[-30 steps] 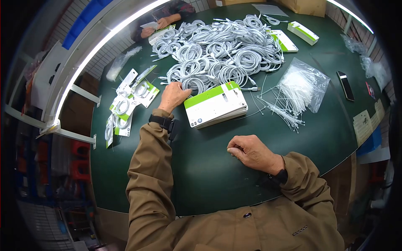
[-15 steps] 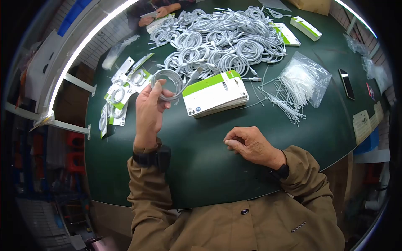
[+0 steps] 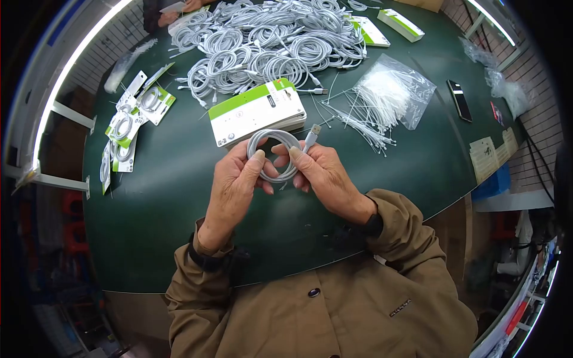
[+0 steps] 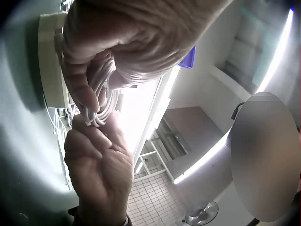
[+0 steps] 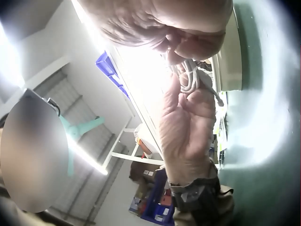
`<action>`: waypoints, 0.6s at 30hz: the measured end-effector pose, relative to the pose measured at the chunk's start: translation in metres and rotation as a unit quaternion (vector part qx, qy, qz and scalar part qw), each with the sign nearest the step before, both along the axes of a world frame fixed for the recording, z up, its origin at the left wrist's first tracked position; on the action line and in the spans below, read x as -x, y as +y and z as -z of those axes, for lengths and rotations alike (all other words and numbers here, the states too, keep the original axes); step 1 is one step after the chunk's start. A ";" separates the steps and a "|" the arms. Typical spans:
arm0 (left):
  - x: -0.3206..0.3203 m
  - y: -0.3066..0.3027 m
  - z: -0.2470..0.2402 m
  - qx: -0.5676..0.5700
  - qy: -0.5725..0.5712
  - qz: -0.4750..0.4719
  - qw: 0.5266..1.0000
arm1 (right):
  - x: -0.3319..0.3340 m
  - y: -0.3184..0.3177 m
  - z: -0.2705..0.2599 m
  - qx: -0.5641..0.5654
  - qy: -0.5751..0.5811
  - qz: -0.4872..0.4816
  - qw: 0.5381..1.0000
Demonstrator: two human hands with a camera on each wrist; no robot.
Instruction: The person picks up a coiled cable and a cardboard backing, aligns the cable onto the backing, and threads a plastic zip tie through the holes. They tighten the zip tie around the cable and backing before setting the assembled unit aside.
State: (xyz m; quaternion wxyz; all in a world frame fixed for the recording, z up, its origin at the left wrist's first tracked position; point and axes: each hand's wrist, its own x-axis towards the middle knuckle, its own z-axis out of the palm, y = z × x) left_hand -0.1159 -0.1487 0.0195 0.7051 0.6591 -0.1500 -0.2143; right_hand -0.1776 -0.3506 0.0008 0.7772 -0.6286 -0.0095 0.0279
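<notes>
A coiled grey-white USB cable is held up between both hands over the green table. My left hand pinches the coil's left side, thumb in front and fingers behind. On the other side my right hand grips the coil with its thumb, and the USB plug sticks up beside those fingers. Just beyond the coil lies a stack of white and green packaging cards. In the left wrist view the cable loops run between the two hands. The right wrist view shows part of the same coil.
A large heap of coiled cables covers the far side. Carded cables lie at the left. To the right are a bag of white cable ties, a phone and paper sheets. Another person's hand shows at the far left.
My left hand picked up a coiled cable from the heap and brought it back toward my body. My right hand moved up and took hold of its other side. The head view has shifted.
</notes>
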 end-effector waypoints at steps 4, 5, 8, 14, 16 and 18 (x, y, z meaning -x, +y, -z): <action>0.000 -0.004 0.001 -0.028 -0.011 -0.015 0.999 | -0.005 -0.008 0.009 -0.134 0.008 -0.021 0.991; 0.000 -0.004 0.001 -0.036 -0.016 -0.026 0.999 | -0.005 -0.009 0.007 -0.168 0.016 -0.024 0.985; 0.007 -0.009 0.004 0.015 -0.099 -0.099 0.990 | -0.004 -0.008 0.006 -0.204 0.014 -0.014 0.979; 0.047 0.001 0.003 -0.015 -0.247 -0.101 0.964 | -0.007 -0.014 0.002 -0.164 -0.032 0.024 0.986; 0.061 -0.006 -0.007 -0.032 -0.062 -0.004 0.998 | -0.005 -0.012 -0.003 -0.138 -0.058 0.030 0.988; 0.054 -0.013 0.004 0.024 0.033 0.035 0.999 | -0.001 -0.007 -0.006 -0.128 -0.083 0.016 0.988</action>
